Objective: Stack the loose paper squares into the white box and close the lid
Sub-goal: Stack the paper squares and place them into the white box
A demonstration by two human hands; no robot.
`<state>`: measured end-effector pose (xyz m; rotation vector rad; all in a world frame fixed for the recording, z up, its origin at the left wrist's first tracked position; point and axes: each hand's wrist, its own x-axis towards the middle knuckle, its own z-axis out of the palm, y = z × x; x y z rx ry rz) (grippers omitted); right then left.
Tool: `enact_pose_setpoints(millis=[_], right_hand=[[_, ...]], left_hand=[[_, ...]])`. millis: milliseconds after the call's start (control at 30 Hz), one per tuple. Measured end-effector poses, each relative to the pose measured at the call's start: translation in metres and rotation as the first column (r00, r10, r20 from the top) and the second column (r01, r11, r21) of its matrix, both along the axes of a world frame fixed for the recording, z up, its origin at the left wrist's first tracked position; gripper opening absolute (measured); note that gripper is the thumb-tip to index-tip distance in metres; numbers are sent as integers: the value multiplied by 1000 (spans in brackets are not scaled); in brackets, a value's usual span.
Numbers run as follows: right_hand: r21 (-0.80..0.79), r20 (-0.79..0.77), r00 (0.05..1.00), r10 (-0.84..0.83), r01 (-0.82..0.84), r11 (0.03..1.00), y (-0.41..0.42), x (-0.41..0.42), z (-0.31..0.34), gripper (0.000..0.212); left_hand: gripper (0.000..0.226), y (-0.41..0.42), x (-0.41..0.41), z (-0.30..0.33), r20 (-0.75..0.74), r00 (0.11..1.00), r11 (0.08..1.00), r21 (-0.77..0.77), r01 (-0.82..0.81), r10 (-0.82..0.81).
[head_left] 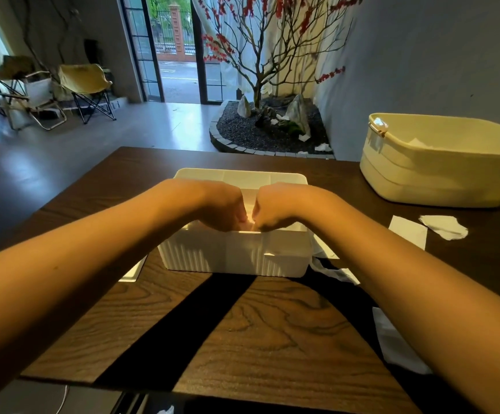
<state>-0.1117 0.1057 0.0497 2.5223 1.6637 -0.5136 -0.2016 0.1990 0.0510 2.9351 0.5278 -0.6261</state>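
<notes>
A white ribbed box (234,253) stands open in the middle of the dark wooden table, its lid (239,176) tipped up behind it. My left hand (223,209) and my right hand (271,209) both reach down into the box side by side, knuckles nearly touching. Their fingertips are hidden below the rim, so what they touch inside is not visible. Loose white paper squares lie to the right of the box: one flat square (408,231), a crumpled one (444,227), another under my right forearm (392,342), and one by the box's right corner (332,271).
A cream plastic tub (440,168) sits at the table's far right with some paper in it. A white sheet (133,271) pokes out under my left forearm. Beyond the table's far edge are a floor, folding chairs and a decorative tree bed.
</notes>
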Motion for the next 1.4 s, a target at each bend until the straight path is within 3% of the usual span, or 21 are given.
enact_pose_setpoints(millis=[100, 200, 300, 400, 567, 667, 800, 967, 1067, 1267, 1400], right_hand=[[30, -3, 1000, -8, 9, 1000, -2, 0, 0, 25], [216, -71, 997, -5, 20, 976, -20, 4, -1, 32], [473, -133, 990, -55, 112, 874, -49, 16, 0, 34], [576, -155, 976, -154, 216, 789, -84, 36, 3, 30], [368, -117, 961, -252, 277, 887, -146, 60, 1, 33], [208, -110, 944, -310, 327, 922, -177, 68, -11, 35], [-9, -81, 917, -391, 391, 920, -211, 75, -35, 47], [-18, -158, 851, -501, 505, 863, -229, 76, -66, 45], [67, -256, 836, -485, 516, 854, -229, 77, -73, 20], [397, -504, 812, -294, 521, 756, -232, 84, -61, 5], [538, -530, 821, -213, 519, 664, -227, 97, -50, 6]], left_hand=[[35, -4, -8, 6, 36, 999, 1000, 23, 14, -15], [42, -9, -13, 15, 69, 997, 997, 79, 25, -31], [51, -19, -14, 28, 210, 976, 986, 163, 29, -63], [46, -45, -7, 38, 338, 931, 982, 169, 81, -135], [30, -103, 25, 23, 416, 867, 961, 111, 252, -276], [32, -139, 47, -4, 341, 892, 951, 28, 308, -298], [53, -175, 64, -47, 200, 965, 964, -173, 203, -167], [51, -196, 68, -78, 224, 971, 935, -355, 5, 80], [39, -198, 72, -82, 233, 961, 911, -409, -44, 152], [6, -182, 81, -83, 310, 923, 884, -463, -60, 225], [15, -158, 100, -57, 447, 848, 871, -490, -34, 284]])
